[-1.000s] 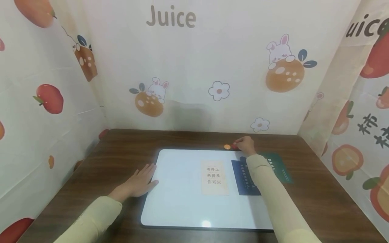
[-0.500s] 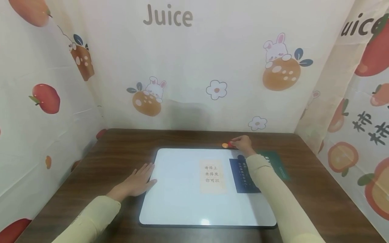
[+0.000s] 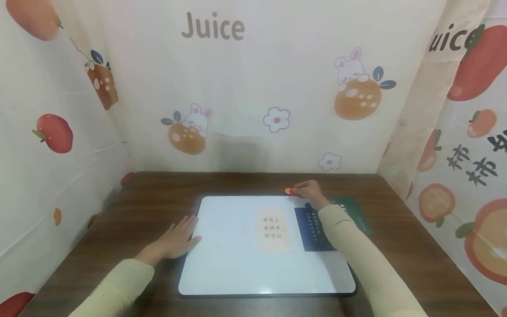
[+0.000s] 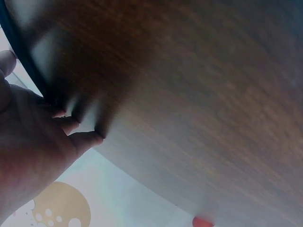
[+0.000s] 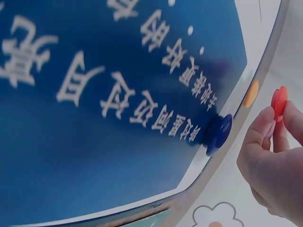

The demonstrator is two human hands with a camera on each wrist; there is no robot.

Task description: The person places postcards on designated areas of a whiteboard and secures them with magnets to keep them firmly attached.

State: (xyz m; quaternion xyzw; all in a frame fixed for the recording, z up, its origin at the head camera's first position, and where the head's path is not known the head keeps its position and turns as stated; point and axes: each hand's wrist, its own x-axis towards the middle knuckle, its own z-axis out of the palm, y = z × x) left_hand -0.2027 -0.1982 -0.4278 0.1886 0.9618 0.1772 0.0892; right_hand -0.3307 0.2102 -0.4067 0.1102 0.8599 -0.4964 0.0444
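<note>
My right hand (image 3: 304, 190) is stretched to the far edge of the white board (image 3: 229, 264) and pinches a small red magnet (image 3: 293, 192) between thumb and finger. In the right wrist view the red magnet (image 5: 279, 100) is off the surface, next to an orange magnet (image 5: 251, 93) lying at the board's rim. A blue magnet (image 5: 218, 135) pins the top of a navy card (image 5: 118, 94) with white characters. My left hand (image 3: 178, 235) lies flat on the wooden table (image 3: 150, 198), fingers straight, against the board's left edge.
A beige note (image 3: 272, 230) with dark characters lies mid-board beside the navy card (image 3: 313, 231). A green card (image 3: 354, 211) rests on the table under my right forearm. Printed cloth walls (image 3: 253, 88) close in the table at the back and both sides.
The head view has drifted a little to the right. Both hands stay where they were, the right one still pinching the red magnet next to the orange one.
</note>
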